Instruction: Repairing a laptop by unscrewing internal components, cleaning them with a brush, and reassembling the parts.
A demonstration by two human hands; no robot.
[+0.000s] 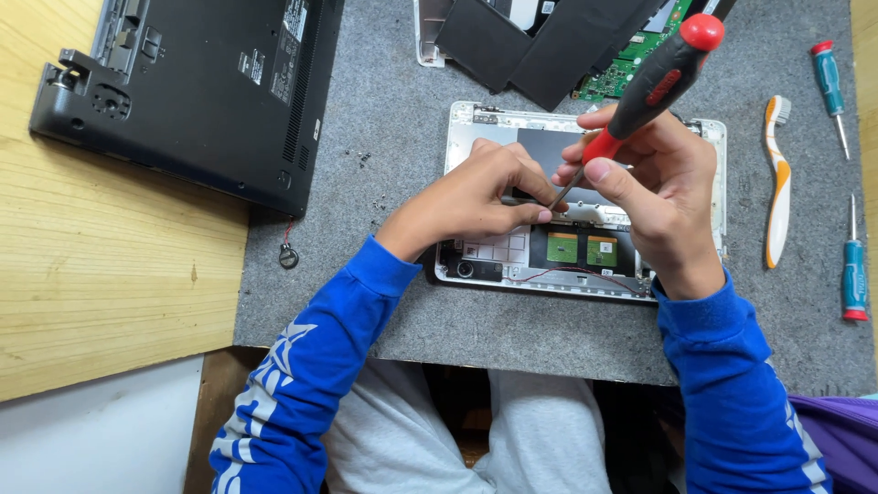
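Observation:
An opened silver laptop shell (476, 123) lies on a grey felt mat (393, 137), with small green boards (582, 248) and red wires showing near its front edge. My right hand (660, 187) grips a black and red screwdriver (657, 78), tilted, with its tip pointing down into the shell's middle. My left hand (476, 197) rests on the shell, and its fingertips pinch close together right at the screwdriver's tip. Whether they hold a small part is hidden. Both arms wear blue sleeves.
A black laptop base (197, 87) lies upside down at the upper left, with a coin cell (289, 257) on a wire beside it. More dismantled parts (549, 41) sit at the top. A white and orange toothbrush (778, 183) and two teal screwdrivers (854, 274) lie at right.

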